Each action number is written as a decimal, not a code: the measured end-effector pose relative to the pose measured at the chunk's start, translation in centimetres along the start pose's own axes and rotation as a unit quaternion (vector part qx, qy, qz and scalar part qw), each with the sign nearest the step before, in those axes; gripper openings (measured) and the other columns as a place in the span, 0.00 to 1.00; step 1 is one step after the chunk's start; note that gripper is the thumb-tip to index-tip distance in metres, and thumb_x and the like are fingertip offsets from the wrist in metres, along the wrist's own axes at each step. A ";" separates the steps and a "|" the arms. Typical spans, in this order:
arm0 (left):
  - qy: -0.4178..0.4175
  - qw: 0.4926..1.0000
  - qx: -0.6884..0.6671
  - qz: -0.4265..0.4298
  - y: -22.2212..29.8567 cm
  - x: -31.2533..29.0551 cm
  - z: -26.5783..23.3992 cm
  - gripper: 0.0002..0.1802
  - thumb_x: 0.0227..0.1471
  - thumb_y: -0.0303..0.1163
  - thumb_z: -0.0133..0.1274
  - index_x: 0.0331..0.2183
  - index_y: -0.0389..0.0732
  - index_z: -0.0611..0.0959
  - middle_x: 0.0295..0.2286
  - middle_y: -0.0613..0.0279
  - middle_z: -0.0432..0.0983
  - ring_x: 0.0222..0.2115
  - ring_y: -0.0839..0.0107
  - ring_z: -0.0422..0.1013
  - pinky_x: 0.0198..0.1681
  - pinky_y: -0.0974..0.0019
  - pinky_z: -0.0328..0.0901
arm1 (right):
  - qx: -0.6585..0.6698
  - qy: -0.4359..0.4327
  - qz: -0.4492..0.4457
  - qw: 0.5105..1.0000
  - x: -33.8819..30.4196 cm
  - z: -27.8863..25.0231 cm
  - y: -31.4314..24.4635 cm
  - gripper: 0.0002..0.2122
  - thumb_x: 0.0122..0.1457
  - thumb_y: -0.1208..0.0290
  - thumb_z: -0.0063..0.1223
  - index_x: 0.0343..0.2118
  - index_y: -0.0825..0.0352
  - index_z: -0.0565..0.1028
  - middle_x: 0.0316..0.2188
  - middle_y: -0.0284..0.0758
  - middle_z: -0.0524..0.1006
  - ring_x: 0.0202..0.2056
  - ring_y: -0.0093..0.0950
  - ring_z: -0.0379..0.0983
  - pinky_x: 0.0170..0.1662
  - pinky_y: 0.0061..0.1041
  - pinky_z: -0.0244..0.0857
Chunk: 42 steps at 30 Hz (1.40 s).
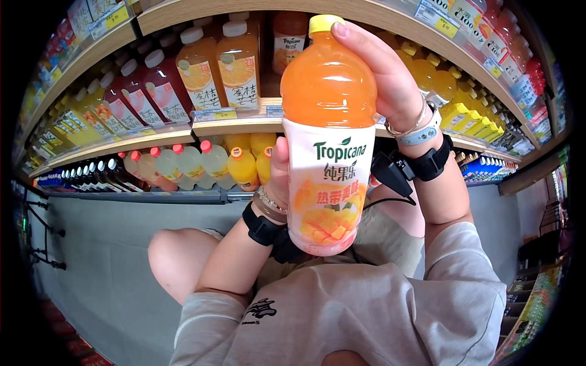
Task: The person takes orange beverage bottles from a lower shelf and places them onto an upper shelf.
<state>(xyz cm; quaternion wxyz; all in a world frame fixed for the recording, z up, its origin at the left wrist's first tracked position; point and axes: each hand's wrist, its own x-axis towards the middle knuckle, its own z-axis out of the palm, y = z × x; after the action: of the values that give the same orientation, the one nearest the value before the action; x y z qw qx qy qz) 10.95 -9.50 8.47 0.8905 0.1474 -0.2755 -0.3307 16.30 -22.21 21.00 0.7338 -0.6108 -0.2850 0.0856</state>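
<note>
Clamped on the neck and shoulder of a large orange juice bottle [329, 91] with the fingers [353, 39] of the right hand [394, 85], one tip just at the yellow cap [322, 24], others hidden behind. Gripped lower down from the left by the left hand [279, 177], with a single digit showing along the white label [305, 137]. Held between both, label toward the camera. Around the wrists, black straps [430, 160] and bracelets [269, 203]. Beyond, on a wooden shelf [244, 126], white-capped orange bottles [238, 64] and dark red ones [163, 85]; below, yellow bottles [243, 168] and pale red-capped ones [213, 165].
</note>
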 end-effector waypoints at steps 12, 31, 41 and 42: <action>0.050 0.991 0.107 -0.069 2.3 -1.0 -1.2 0.59 0.27 0.61 0.64 0.55 0.36 0.61 0.47 0.54 0.69 0.47 0.57 0.67 0.51 0.58 0.62 | 0.010 0.038 -0.099 0.994 -2.5 3.1 0.5 0.19 0.63 0.55 0.40 0.41 0.69 0.70 0.30 0.29 0.73 0.31 0.13 0.67 0.36 0.14 0.62; 0.290 0.353 0.785 0.419 2.8 0.5 4.4 0.45 0.29 0.50 0.67 0.48 0.37 0.71 0.37 0.54 0.72 0.37 0.57 0.70 0.40 0.58 0.65 | -0.098 0.268 -0.211 0.935 -7.5 7.2 6.7 0.37 0.46 0.76 0.62 0.57 0.68 0.52 0.50 0.39 0.66 0.53 0.32 0.63 0.56 0.31 0.57; 0.299 0.273 0.802 0.439 0.6 0.0 4.2 0.40 0.42 0.42 0.58 0.52 0.33 0.62 0.47 0.47 0.63 0.46 0.52 0.62 0.48 0.54 0.56 | -0.263 0.116 -0.178 0.941 -6.5 3.5 5.8 0.41 0.29 0.71 0.76 0.51 0.66 0.64 0.47 0.35 0.71 0.48 0.27 0.68 0.50 0.28 0.63; 0.296 0.277 0.804 0.435 0.3 -0.1 4.3 0.41 0.42 0.41 0.59 0.53 0.32 0.61 0.47 0.46 0.62 0.47 0.52 0.61 0.48 0.54 0.55 | -0.246 0.101 -0.164 0.950 -6.5 2.9 5.7 0.42 0.28 0.71 0.76 0.51 0.66 0.63 0.47 0.35 0.71 0.48 0.27 0.68 0.51 0.29 0.63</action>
<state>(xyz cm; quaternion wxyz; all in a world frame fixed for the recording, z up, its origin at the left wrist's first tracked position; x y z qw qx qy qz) 8.52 -9.60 12.00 0.3535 0.7349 -0.1431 0.5608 10.70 -21.42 13.80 0.5895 -0.7227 -0.3178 -0.1706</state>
